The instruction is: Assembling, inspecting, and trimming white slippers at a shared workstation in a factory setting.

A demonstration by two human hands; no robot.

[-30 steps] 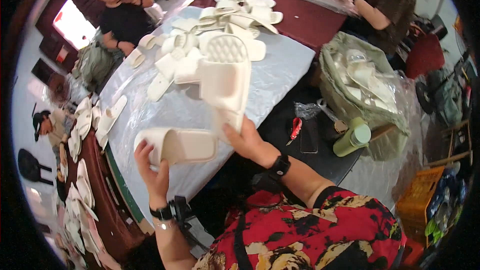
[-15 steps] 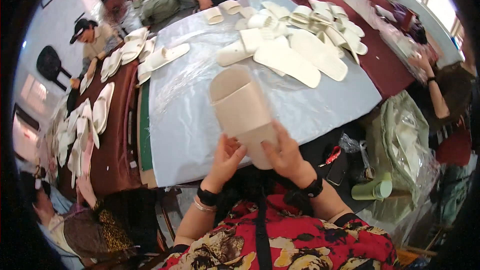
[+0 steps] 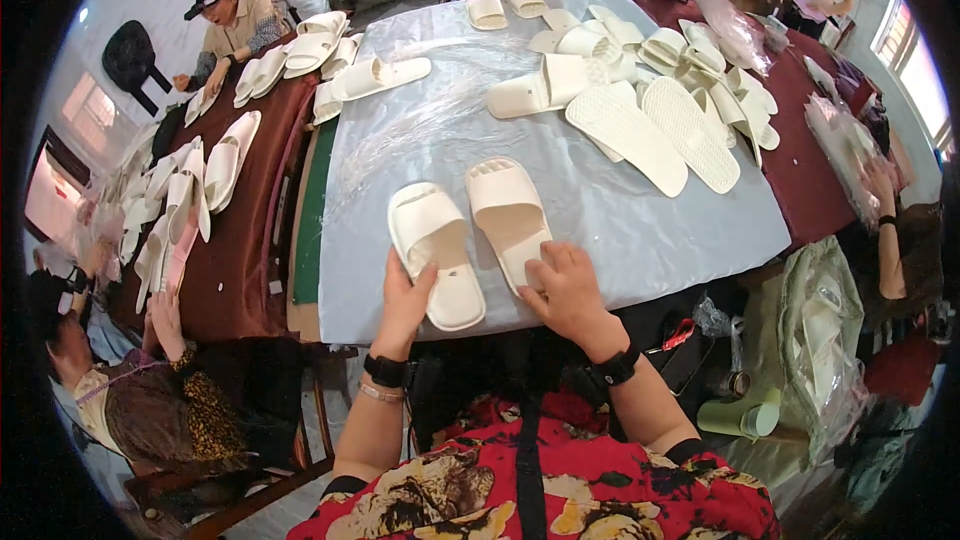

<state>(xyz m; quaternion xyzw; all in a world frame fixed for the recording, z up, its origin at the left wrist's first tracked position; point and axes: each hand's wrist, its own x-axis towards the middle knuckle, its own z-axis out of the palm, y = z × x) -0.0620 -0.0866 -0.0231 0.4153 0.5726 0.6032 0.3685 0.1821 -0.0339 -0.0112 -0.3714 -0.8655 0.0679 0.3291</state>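
Note:
Two cream slide slippers are side by side over the near part of the plastic-covered table (image 3: 390, 155), toes pointing away from me. My left hand (image 3: 403, 302) grips the left slipper (image 3: 430, 240) along its outer edge, thumb on the footbed and fingers mostly hidden beneath. With thumb and fingers, my right hand (image 3: 566, 290) holds the right slipper (image 3: 507, 208) by its heel end. Whether the slippers rest on the table or hang just above it, I cannot tell. Farther off lies a loose pile of matching slippers (image 3: 560, 80), some with textured soles upward.
More slippers (image 3: 230, 155) stand on a dark red table (image 3: 230, 270) at left, where two people work. Other people sit or stand at the far side and right. Near my right arm are a green bottle (image 3: 740, 414), a red key strap (image 3: 680, 333) and a woven sack (image 3: 815, 330).
What looked like a single raised slipper between both hands is now two slippers held apart, one per hand. My hands have separated, and the head view has shifted.

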